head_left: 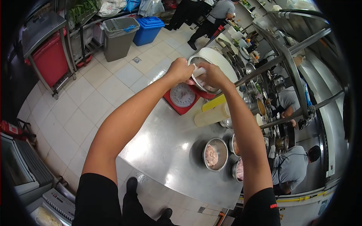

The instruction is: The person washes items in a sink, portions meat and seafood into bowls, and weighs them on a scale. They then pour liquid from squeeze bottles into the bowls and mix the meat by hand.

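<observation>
Both my arms reach out over a metal bowl [203,87] that stands on a red dial scale [182,95]. My left hand [180,71] is closed at the bowl's left rim; its fingertips are partly hidden. Inside the rim, my right hand [213,76] is closed on a white, soft-looking piece [198,70] that stretches between the two hands. Its exact kind cannot be made out. Pale contents show low in the bowl, mostly covered by my right hand. Beside the scale, a pale squeeze bottle [211,115] leans near a yellow one [213,103].
On the steel table [162,150], a metal bowl of raw pale meat [211,155] sits near two more bowls partly behind my right forearm. A metal rail [281,58] runs along the right. Several people work beyond it and at the back. Bins [148,32] stand on the tiled floor.
</observation>
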Tool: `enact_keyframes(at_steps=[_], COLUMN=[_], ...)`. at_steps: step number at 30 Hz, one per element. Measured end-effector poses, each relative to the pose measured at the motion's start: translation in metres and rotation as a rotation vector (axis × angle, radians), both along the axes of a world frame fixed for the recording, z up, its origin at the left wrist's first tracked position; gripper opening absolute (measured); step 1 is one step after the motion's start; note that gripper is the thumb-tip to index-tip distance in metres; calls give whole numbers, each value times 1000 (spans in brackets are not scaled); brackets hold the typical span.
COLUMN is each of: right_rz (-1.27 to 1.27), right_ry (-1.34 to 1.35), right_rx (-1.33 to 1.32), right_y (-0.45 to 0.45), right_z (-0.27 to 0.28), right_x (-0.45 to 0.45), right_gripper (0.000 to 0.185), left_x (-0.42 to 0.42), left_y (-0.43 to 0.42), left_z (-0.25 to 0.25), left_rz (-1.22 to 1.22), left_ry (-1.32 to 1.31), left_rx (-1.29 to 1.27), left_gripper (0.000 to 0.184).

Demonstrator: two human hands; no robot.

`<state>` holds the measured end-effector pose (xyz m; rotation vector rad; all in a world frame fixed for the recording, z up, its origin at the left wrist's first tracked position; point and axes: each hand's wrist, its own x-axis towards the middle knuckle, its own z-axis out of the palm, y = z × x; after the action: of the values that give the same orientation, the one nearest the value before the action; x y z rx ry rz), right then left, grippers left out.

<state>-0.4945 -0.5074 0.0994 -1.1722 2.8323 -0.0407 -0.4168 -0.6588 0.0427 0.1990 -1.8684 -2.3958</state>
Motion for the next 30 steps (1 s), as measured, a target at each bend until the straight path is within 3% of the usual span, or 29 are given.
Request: enact_keyframes(at_steps=[7,14,19,26,30], right_rz=[-34,-182,-291,-241,-284], right_ry=[-5,-109,-379,-409,-464], right_rx=[-238,-337,-479,-646,-872], right_y=[17,26,28,31,38], right_z=[19,33,48,60,72], right_x=[-7,-10,-4,2,2], right_gripper=[29,22,17,11,7], left_x=[4,7,13,23,24], left_y=[-1,0,0,-3,-10], left_z=[5,6,10,13,13], left_rz=[2,-17,-11,1,107], left_ry=[14,-51,-61,-58,-72], left_rx=[-67,-43,-71,-110,-167], left_gripper=[15,20,26,37,45])
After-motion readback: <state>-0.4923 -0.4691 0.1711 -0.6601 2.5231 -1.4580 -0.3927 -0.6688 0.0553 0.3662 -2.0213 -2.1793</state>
